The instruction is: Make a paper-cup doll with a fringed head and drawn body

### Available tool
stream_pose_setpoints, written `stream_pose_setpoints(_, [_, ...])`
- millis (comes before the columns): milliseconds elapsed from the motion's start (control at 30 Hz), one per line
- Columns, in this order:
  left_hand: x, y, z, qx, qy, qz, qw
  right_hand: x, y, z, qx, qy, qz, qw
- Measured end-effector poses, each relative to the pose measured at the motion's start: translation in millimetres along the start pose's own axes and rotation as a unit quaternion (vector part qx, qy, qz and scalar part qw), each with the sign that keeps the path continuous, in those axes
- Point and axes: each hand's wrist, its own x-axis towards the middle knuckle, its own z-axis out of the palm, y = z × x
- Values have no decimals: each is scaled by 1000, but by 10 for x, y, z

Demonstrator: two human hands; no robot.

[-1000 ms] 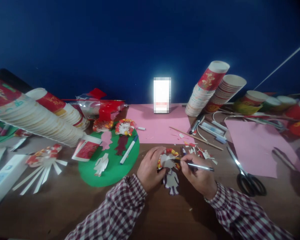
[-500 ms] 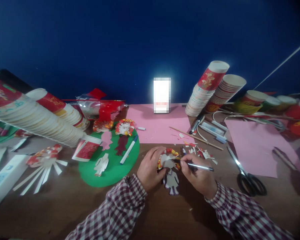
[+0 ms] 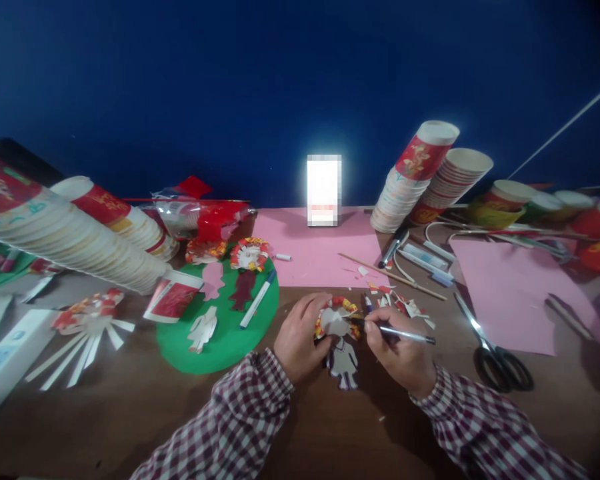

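Note:
A paper doll cutout (image 3: pixel 344 367) with a grey-white body and dark outlines lies on the brown table, its round head (image 3: pixel 336 321) ringed by red and yellow paper curls. My left hand (image 3: pixel 300 340) curves around the head's left edge, thumb below and fingers above, pressing it down. In my right hand (image 3: pixel 403 350) a dark slim pen (image 3: pixel 403 333) is pinched, its tip at the right side of the curled ring. A small purple-tipped stick-like item (image 3: pixel 368 303) shows just above those fingers; its kind is unclear.
Left stands a green paper disc (image 3: pixel 180 357) with small cutouts and a blue-capped marker (image 3: pixel 258 300). Paper cup stacks (image 3: pixel 410 180) rise on both sides. Black-handled scissors (image 3: pixel 495 360) lie right, near paper scraps (image 3: pixel 407 307) and pink sheets (image 3: pixel 510 293). A bright blurred screen (image 3: pixel 324 190) stands behind.
My right hand has tilted the pen slightly, its rear end shifting right and a little down. The left hand and the doll stay in place.

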Motion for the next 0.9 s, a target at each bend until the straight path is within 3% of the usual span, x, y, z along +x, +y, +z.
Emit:
stream_pose_setpoints(533, [-2,15,-4,-3,0,-1,1000,-19,21,16,11,-35,22,999])
stream_pose_setpoints(800, [0,8,-11,-1,-2,0,1000,-22,24,22,20,-28,30,999])
stream_pose_setpoints(900, [-1,7,-14,-4,0,2,1000,-41,36,13,45,1,56,997])
